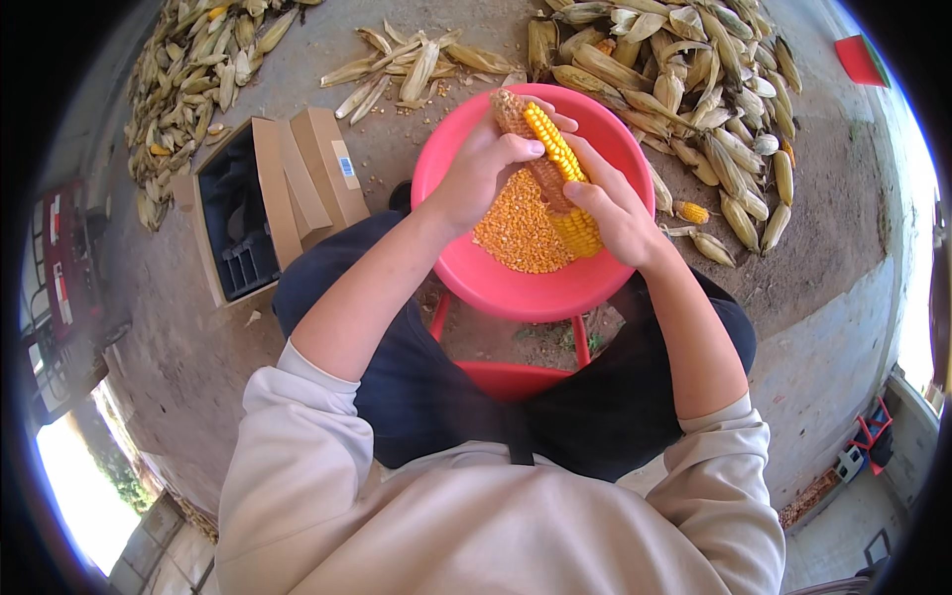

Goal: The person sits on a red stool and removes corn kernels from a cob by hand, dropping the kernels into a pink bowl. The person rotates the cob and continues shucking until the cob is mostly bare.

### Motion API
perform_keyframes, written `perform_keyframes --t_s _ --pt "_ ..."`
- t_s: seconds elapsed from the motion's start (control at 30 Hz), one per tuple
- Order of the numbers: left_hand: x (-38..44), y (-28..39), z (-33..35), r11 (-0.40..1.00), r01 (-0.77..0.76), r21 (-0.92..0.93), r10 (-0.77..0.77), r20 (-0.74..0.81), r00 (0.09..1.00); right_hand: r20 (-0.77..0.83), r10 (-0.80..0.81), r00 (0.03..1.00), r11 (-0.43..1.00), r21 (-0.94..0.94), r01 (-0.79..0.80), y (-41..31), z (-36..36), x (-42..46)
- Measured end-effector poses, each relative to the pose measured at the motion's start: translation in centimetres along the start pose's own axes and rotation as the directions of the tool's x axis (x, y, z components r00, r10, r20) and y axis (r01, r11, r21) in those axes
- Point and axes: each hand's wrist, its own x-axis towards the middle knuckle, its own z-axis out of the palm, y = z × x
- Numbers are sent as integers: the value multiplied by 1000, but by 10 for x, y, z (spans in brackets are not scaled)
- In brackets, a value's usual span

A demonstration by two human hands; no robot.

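Observation:
A partly shelled ear of corn is held in both hands above a pink plastic basin. Its upper left side is bare brown cob, while yellow kernels stand in rows along one side and at the lower end. My left hand grips the upper part, thumb against the kernels. Around the lower part is my right hand, its thumb pressed on the ear. Loose corn kernels lie in the bottom of the basin, which sits between my knees. Some fingers are hidden behind the ear.
An opened cardboard box with black inserts stands at the left. Unhusked corn ears are piled at the upper right, near a small yellow ear. Another pile of husks lies upper left, and loose dry husks lie beyond the basin.

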Motion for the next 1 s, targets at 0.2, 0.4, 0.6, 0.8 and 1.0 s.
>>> perform_keyframes --t_s 0.2,0.4,0.6,0.8,1.0 --pt "-2 3 7 996 -28 90 23 51 998 -34 -114 993 941 -325 97 -16 -10 -1" --pt "-3 3 4 998 39 46 -42 69 997 -18 -48 999 928 -371 38 -24 -15 -3" --pt "-5 -1 6 998 48 36 -52 115 992 12 0 1000 934 -356 4 -28 -24 -5" --pt "-7 -10 2 997 47 -67 -35 164 986 17 -13 1000 936 -351 18 -19 -28 -9" --pt "-7 -11 9 999 51 2 -51 120 992 14 1 1000 907 -422 5 -23 -29 -10"
